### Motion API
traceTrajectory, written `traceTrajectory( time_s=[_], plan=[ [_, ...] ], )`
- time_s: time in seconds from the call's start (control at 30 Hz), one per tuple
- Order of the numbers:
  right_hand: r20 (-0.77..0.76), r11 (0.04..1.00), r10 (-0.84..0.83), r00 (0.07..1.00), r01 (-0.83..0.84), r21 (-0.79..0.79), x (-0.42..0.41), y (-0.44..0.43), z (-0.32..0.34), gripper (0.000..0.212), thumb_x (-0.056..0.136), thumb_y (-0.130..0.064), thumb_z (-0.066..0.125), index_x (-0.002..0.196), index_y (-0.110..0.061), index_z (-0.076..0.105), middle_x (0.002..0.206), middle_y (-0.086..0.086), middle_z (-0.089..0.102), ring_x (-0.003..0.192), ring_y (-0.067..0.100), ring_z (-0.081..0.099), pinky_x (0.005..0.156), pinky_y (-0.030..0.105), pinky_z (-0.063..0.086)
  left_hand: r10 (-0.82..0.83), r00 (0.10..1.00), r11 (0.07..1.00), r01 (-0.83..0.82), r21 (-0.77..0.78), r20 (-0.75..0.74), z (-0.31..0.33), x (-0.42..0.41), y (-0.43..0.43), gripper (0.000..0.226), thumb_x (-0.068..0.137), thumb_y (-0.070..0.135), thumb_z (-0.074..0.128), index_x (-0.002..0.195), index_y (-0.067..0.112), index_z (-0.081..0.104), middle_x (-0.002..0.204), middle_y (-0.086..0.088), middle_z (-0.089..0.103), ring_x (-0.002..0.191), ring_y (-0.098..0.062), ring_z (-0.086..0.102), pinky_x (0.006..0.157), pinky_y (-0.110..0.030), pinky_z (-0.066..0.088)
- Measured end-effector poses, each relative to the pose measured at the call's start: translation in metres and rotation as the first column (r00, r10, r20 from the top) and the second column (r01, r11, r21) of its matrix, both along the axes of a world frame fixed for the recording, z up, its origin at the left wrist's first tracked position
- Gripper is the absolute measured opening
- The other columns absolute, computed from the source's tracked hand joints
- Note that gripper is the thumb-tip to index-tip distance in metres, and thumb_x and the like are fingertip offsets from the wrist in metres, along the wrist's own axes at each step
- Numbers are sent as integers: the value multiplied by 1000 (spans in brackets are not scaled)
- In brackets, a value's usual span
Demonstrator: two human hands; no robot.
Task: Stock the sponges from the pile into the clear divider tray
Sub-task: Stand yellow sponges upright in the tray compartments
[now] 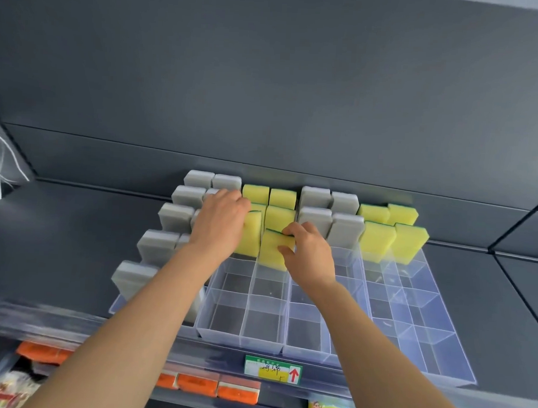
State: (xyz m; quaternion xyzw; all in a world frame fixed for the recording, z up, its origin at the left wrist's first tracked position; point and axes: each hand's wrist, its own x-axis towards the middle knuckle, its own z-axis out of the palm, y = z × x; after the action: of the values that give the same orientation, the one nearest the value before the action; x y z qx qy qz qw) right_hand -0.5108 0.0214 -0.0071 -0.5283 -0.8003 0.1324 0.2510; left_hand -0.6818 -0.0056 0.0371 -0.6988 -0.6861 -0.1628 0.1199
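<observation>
the clear divider tray [225,334] lies on a dark shelf [75,241]. in the back rows of the tray sponges stand upright: grey sponges [176,216] in the 2 left columns, then 2 yellow columns, 2 more grey, and yellow sponges [377,239] at the right side of the tray.

the right hand [311,255] pinches a yellow sponge [273,250] over the middle of the tray, thumb on its front face and fingers curled over its top edge. the sponge is upright and its lower end is in a compartment. the left hand [220,220] lies against a second yellow sponge [252,237] just to the left. its fingertips are hidden, so i cannot tell if it grips.

the left forearm [153,291] crosses the left columns of the tray and covers some grey sponges. in front of the tray, on the rail, is a price label [272,370] with a red arrow. below it lie orange packets [238,390].
</observation>
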Motion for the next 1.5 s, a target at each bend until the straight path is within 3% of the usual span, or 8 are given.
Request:
traceTrajectory(
  time_s=[0.27,0.4,0.47,0.53,0.63,0.73,1.23,1.5],
  plan=[
    [2,1000,11,1000,-11,15,2,2,-4,30,86,-18,65,116,-13,60,109,5,56,98,25,53,78,32,47,45,999,999,-45,-14,-28,4,4,0,35,68,-15,49,93,4,65,91,-13,61,90,-34,53,78,-40,39],
    [0,1000,23,1000,-23,12,3,3,-4,34,86,-17,65,120,-14,57,110,5,57,102,25,53,80,33,48,17,997,997,-22,-70,-71,-4,9,1,33,43,-21,60,64,4,65,61,-11,57,61,-32,57,51,-32,42],
    [-3,1000,29,1000,-29,9,4,4,-4,35,86,-17,65,120,-15,55,110,5,57,101,25,54,80,34,47,3,997,995,-11,-96,-79,-11,8,4,33,38,-20,65,58,6,64,57,-9,56,55,-30,56,46,-31,40],
    [-7,999,35,999,-35,13,4,5,-5,32,85,-17,65,116,-14,57,108,5,57,97,25,55,77,33,47,-19,996,993,9,-116,-88,-16,8,5,31,45,-18,69,63,6,65,62,-8,59,60,-30,57,51,-32,42],
    [-22,999,42,999,-41,21,3,6,-7,28,84,-14,67,111,-12,60,107,5,55,91,26,56,75,33,48,-19,991,992,1,-129,-135,-22,8,7,22,72,-4,65,87,12,66,87,-4,62,87,-26,57,71,-33,37],
    [-25,998,52,998,-51,23,2,7,-8,27,84,-13,66,111,-11,61,110,5,55,90,27,57,75,35,50,10,984,990,-35,-138,-175,-20,9,5,19,79,5,62,94,17,63,96,0,60,96,-22,54,79,-32,33],
    [-4,997,41,999,-40,68,-1,1,-12,30,86,-16,64,116,-13,59,109,5,56,94,26,56,74,36,50,11,992,987,-31,-158,-128,-19,6,4,31,76,2,60,102,19,63,99,1,58,100,-22,51,80,-32,31],
    [21,995,5,1000,-7,95,4,-10,-6,36,88,-21,62,123,-13,54,120,6,53,106,27,54,76,36,49,9,991,993,-24,-112,-131,-12,7,-4,24,79,23,67,102,24,64,103,3,57,106,-21,46,83,-34,30]
  ],
)
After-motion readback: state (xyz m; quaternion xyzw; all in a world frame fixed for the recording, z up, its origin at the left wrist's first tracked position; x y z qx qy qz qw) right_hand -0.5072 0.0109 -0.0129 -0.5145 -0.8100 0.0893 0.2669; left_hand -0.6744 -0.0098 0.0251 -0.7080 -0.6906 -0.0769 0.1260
